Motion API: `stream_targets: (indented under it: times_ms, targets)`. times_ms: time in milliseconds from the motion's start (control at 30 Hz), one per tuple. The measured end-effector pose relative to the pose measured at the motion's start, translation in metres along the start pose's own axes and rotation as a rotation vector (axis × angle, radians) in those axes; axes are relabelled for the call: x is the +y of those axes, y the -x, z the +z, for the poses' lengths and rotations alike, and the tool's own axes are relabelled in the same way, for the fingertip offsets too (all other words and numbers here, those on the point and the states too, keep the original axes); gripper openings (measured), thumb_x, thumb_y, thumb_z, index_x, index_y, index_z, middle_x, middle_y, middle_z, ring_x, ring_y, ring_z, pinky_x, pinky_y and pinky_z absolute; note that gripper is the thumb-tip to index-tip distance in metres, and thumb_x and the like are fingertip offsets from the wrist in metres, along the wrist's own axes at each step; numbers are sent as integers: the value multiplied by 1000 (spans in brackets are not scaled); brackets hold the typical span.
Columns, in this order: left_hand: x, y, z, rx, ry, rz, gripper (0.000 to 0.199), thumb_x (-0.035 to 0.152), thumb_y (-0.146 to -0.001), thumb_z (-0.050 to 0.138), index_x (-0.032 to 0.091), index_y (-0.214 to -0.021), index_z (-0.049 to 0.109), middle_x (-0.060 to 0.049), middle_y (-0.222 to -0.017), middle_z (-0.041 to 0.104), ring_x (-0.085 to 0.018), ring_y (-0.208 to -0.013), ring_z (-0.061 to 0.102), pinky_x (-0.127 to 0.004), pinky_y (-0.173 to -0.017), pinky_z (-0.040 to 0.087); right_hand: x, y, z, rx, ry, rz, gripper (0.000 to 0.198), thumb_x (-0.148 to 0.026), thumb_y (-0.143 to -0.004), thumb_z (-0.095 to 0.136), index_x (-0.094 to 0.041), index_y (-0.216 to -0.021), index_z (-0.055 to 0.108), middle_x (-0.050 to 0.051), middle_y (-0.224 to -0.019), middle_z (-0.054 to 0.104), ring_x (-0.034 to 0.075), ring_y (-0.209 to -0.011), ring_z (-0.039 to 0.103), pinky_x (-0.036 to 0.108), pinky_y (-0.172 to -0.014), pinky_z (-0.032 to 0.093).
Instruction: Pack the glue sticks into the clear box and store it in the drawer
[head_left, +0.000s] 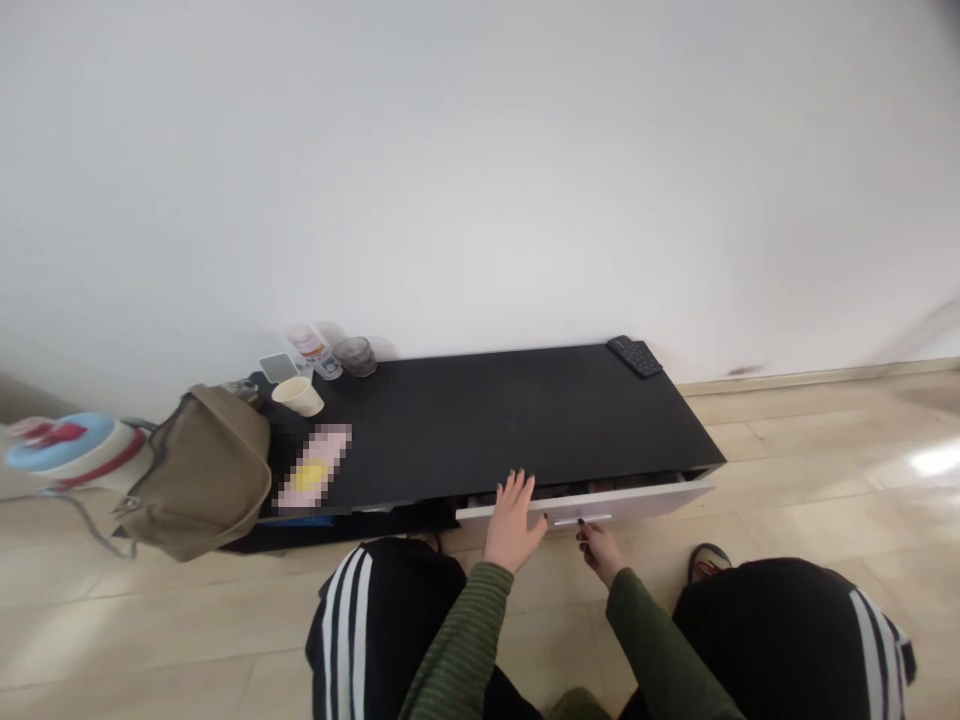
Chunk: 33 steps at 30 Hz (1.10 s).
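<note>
A long, low black cabinet (pixel 480 420) stands against the wall, and its white-fronted drawer (pixel 660 504) is pulled out a little. My right hand (pixel 602 553) is at the silver drawer handle (pixel 570 520), fingers curled round its lower side. To its left, my left hand (pixel 515 527) is spread over the drawer front's top edge, fingertips reaching toward the cabinet top. Nothing is held in it. Dark shapes show inside the narrow drawer gap, too hidden to name.
On the cabinet's left end are a brown bag (pixel 210 470), a paper cup (pixel 300 396), a spray can (pixel 319 355), a glass (pixel 356 356) and a blurred-out pink item (pixel 319 465). A black keypad-like object (pixel 634 355) lies at the back right. My knees flank the drawer.
</note>
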<state>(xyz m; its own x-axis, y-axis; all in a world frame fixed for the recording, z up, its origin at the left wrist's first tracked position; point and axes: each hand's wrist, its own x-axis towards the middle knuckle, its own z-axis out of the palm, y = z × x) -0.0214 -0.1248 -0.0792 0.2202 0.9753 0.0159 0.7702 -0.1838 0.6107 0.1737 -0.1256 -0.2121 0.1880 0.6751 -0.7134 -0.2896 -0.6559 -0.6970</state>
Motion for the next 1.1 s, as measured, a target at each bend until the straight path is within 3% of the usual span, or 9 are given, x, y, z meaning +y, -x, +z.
stream_targets:
  times_ms: [100,233,300,367,500,567,733,867,1100]
  targets:
    - [8,6,3,56,5,65,50,24,-85,48,15,-133,56,-13,-152,41,-27,-143,34,-52,-119,23,6,33,-7,-120,143,95,19,-25,-77,68,-16,-68,55,4,-54,64,8,-34,50,15,-34,14]
    - [23,20,1,3,59,-12,38,22,-88,44,23,-117,68,-7,-124,68,-20,-112,64,-38,-103,46,-15,81,-11,-676,442,35,26,-34,-81,57,-13,-69,64,11,-67,72,13,-44,61,18,-37,20]
    - [28,26,-2,-78,20,-130,35,26,-89,45,25,-113,70,-6,-106,75,-21,-97,69,-33,-89,52,-37,95,-10,-795,527,-77,30,-37,-84,51,-14,-72,66,9,-68,72,13,-45,61,20,-40,25]
    - [30,30,-5,-149,-43,-208,34,28,-89,45,27,-112,71,-6,-92,76,-22,-89,70,-32,-81,51,-58,97,-6,-655,612,-233,28,-36,-86,50,-17,-72,63,5,-65,69,14,-46,59,22,-44,31]
    - [30,35,-4,-222,-95,-220,36,28,-89,44,30,-114,70,-6,-85,75,-24,-85,70,-32,-76,49,-80,76,2,-61,817,-577,6,-22,-79,59,-20,-84,62,8,-84,70,22,-81,66,28,-72,43]
    - [31,38,-1,-231,-101,-204,36,29,-88,45,30,-112,71,-7,-88,75,-25,-86,70,-33,-76,49,-78,63,6,63,886,-597,20,-19,-76,63,-21,-96,61,12,-98,68,27,-98,63,32,-82,42]
    - [33,46,1,-271,-25,-175,34,26,-88,45,27,-108,72,-6,-86,75,-22,-81,70,-30,-75,49,-56,43,7,-71,865,-460,22,-24,-79,60,-20,-100,57,12,-93,66,29,-94,63,33,-79,42]
    - [31,50,-2,-217,-27,-163,32,26,-88,46,27,-106,73,-6,-94,75,-23,-87,70,-33,-79,49,-48,40,2,-9,788,-445,14,-18,-72,64,-22,-80,54,6,-76,61,25,-84,62,29,-72,41]
    - [14,49,-8,40,146,-105,36,25,-91,40,23,-114,67,-7,-104,73,-21,-95,68,-35,-87,52,-58,85,7,-153,622,-613,27,-16,-63,72,-24,-81,53,-2,-66,56,16,-63,51,26,-60,33]
